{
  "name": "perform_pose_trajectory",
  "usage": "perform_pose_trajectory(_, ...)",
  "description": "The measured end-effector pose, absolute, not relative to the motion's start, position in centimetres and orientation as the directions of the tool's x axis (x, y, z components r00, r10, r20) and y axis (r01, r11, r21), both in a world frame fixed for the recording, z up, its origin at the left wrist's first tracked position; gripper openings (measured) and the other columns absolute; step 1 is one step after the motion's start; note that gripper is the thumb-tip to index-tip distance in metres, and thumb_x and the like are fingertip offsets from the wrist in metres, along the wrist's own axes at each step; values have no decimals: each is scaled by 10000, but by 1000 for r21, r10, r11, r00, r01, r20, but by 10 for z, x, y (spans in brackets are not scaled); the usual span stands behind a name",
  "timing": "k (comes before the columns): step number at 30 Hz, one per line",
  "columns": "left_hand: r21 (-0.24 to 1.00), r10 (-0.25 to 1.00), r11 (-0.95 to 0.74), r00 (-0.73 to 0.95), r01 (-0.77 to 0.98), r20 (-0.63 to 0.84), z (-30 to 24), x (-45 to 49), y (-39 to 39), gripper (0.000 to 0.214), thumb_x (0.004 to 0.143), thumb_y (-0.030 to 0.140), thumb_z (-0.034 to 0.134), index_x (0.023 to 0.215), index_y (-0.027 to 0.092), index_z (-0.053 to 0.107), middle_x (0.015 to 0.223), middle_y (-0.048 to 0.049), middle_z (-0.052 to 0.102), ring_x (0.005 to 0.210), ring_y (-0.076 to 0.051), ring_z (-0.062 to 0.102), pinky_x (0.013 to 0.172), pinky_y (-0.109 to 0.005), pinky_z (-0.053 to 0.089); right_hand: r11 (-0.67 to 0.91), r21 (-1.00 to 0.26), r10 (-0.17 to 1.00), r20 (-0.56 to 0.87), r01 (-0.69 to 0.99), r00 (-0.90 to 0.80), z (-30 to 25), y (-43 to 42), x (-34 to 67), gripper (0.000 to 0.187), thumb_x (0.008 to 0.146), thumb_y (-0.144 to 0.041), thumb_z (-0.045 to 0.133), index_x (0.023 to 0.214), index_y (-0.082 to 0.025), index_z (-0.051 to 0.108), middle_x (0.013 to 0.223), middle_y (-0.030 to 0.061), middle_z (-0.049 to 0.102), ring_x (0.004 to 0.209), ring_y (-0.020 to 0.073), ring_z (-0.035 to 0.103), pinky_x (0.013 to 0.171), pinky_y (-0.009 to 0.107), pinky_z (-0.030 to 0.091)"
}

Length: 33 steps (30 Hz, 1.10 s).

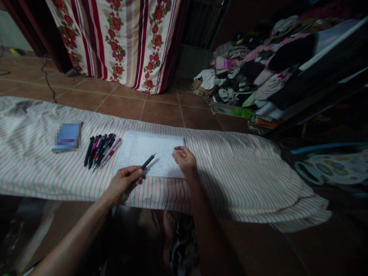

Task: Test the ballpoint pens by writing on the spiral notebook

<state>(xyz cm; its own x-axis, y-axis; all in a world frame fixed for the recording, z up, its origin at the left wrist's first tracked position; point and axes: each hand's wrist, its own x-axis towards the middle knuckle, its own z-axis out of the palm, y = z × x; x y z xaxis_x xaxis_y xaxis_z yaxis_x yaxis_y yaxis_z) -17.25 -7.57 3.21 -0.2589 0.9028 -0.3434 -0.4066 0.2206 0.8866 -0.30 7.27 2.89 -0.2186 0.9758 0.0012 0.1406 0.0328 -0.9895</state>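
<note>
1. Left hand – closed on a dark pen, thumb and fingers at the rear end, so the tip end sticks out free, angled up over the page.
2. Right hand – fingertips pinched together above the notebook's right side, near the spiral. A small pale bit seems to show there; can't tell if it's gripped.
3. Notebook lies open and flat under both hands, spiral to the right. Pages look marked; writing too small to read.
4. Pen bunch lies just left of the notebook, roughly parallel – likely to keep them in easy reach and off the page.
5. Blue item sits farther left, blurred out, apart from the pens.
6. Surface: striped cloth draped over a long low support, wrinkled at left, overhanging the near edge.
7. Room: dim. Tiled floor, floral curtain beyond, heaped clothes far right.
</note>
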Motion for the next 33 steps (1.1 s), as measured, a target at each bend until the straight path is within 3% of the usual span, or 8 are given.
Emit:
perform_pose_trajectory(6, 871, 892, 212, -276, -442, -357, 37, -170, -75, 281, 591, 308, 762, 780, 113, 690, 543, 2, 563, 489, -53, 444, 479, -183, 343, -101, -991, 965, -77, -85, -252, 42, 66, -6, 315, 603, -402, 666, 805, -169, 603, 678, 29, 628, 574, 104, 521, 555, 244, 399)
perform_pose_trajectory(10, 874, 900, 207, -264, -440, -346, 38, -170, -75, 260, 599, 307, 757, 757, 116, 680, 544, 7, 554, 494, -54, 441, 482, -184, 343, -157, -975, 954, -108, -160, -279, 48, 63, -7, 350, 571, -381, 710, 838, -178, 610, 675, -1, 594, 593, 94, 507, 582, 241, 400)
perform_pose_trajectory(23, 905, 901, 213, -284, -369, -327, 35, -170, -75, 270, 615, 336, 744, 773, 125, 688, 549, 8, 541, 512, -66, 446, 499, -194, 348, -234, -947, 917, -140, -219, -373, 55, 52, -18, 273, 611, -331, 701, 824, -177, 629, 664, -11, 590, 582, 83, 477, 568, 234, 360)
perform_pose_trajectory(33, 908, 896, 243, -280, -342, -346, 28, -174, -75, 342, 603, 382, 747, 822, 127, 686, 543, 13, 538, 488, -63, 448, 471, -190, 329, -243, -959, 889, -160, -147, -429, 52, 49, -25, 278, 578, -338, 733, 790, -177, 652, 740, 24, 656, 635, 97, 533, 622, 245, 401)
